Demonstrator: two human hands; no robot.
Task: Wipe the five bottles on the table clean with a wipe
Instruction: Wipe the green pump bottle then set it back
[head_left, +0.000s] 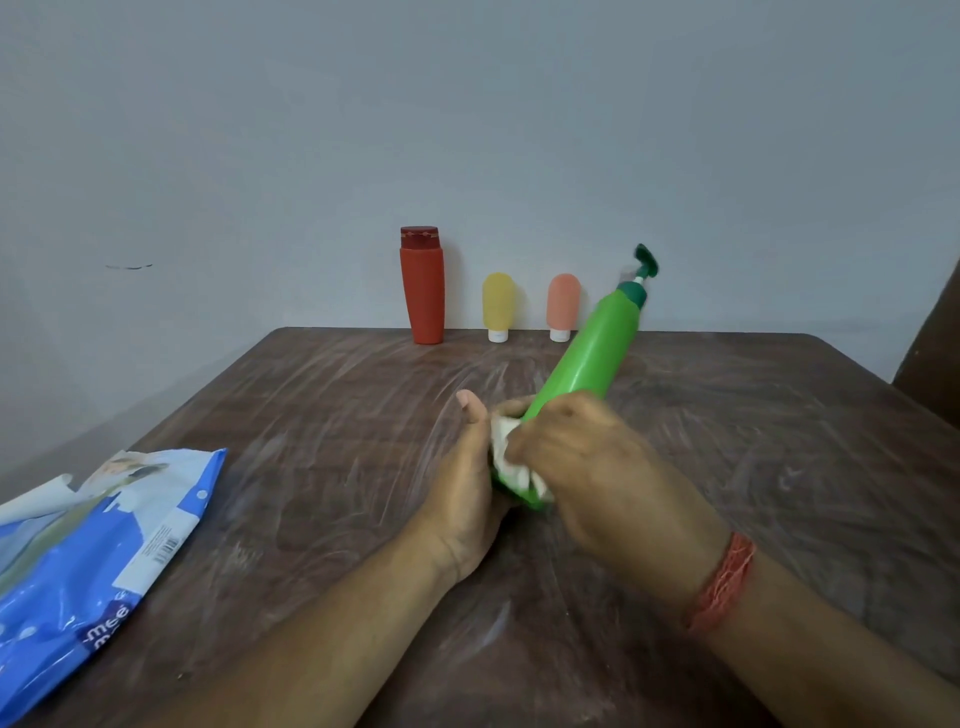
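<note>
Now the left hand (467, 467) grips the tilted green bottle (587, 353) by its base. Right hand (576, 457) pinches a wipe (506, 441) against it, above the tabletop (311, 415).

1. A green pump bottle (587, 353) is tilted, its pump pointing away to the right.
2. A crumpled white wipe (506, 447) lies against its lower end.
3. A red bottle (422, 291), a yellow bottle (497, 306) and a peach bottle (562, 305) stand upright at the far table edge.

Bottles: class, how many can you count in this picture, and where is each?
4. The red bottle, yellow bottle and peach bottle stand along the table's far edge; the green pump bottle is held tilted. A fifth may be hidden.
</note>
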